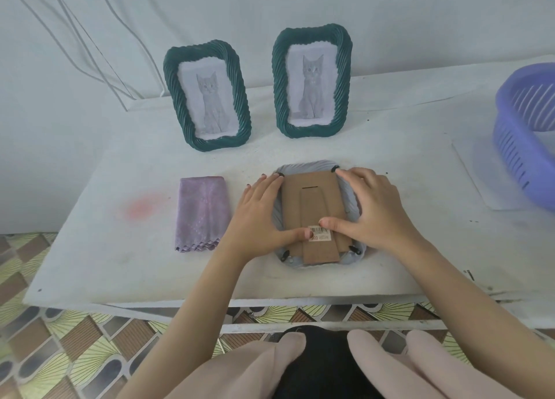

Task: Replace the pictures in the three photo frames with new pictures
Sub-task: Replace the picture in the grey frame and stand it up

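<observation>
A third photo frame [354, 194] lies face down near the table's front edge, its brown cardboard back [312, 197] and stand facing up, with small black clips at the corners. My left hand [261, 215] rests flat on its left side, thumb on the stand by a barcode sticker. My right hand [369, 209] lies on the right side, index fingertip at the upper right clip, thumb on the sticker. Behind it, two dark green frames stand upright, the left frame [207, 98] and the right frame [312, 80], each showing a grey cat picture.
A folded purple cloth [201, 214] lies left of the face-down frame. A purple plastic basket [528, 134] sits at the right edge on a white sheet. The white table [126, 248] ends just before my knees; cables hang on the wall behind.
</observation>
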The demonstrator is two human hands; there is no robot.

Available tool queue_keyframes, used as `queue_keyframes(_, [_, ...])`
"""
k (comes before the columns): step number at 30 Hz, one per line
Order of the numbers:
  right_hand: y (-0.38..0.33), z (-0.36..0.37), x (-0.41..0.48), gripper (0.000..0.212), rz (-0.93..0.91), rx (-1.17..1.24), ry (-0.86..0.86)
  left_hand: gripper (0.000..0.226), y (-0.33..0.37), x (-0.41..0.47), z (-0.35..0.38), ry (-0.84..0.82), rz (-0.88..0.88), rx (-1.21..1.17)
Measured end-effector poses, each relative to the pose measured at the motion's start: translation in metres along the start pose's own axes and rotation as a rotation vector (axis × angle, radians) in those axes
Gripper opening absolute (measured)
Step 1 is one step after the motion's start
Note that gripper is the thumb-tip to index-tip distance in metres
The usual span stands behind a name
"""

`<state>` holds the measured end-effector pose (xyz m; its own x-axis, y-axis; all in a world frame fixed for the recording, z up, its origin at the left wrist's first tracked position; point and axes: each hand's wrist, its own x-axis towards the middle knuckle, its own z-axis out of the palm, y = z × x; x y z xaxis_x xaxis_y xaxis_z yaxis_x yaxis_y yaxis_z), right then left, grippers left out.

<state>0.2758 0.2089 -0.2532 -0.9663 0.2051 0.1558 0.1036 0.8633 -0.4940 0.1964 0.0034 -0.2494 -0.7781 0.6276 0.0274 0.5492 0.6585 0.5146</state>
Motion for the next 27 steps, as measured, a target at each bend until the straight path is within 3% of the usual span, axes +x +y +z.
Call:
queue_keyframes(5, [-0.003, -0.007, 0.006, 0.111, -0.001, -0.048, -0.088, 0.121, 0.000, 0.005, -0.003, -0.028, 0.009, 0.080])
queue_keyframes(12, [-0.006, -0.016, 0.014, 0.105, 0.024, -0.076, -0.220, 0.130, 0.003, 0.016, -0.011, -0.111, 0.005, 0.218])
queue_keyframes(19, [-0.008, -0.019, 0.026, 0.111, 0.056, -0.115, -0.334, 0.130, 0.012, 0.031, -0.017, -0.224, -0.060, 0.210])
queue_keyframes(23, [-0.001, -0.018, 0.014, 0.102, 0.001, -0.044, -0.224, 0.121, 0.007, 0.020, -0.012, -0.099, -0.004, 0.151])
queue_keyframes(27, [0.005, -0.020, -0.022, 0.087, -0.028, 0.230, -0.188, 0.077, 0.000, -0.016, 0.003, 0.133, 0.083, -0.005])
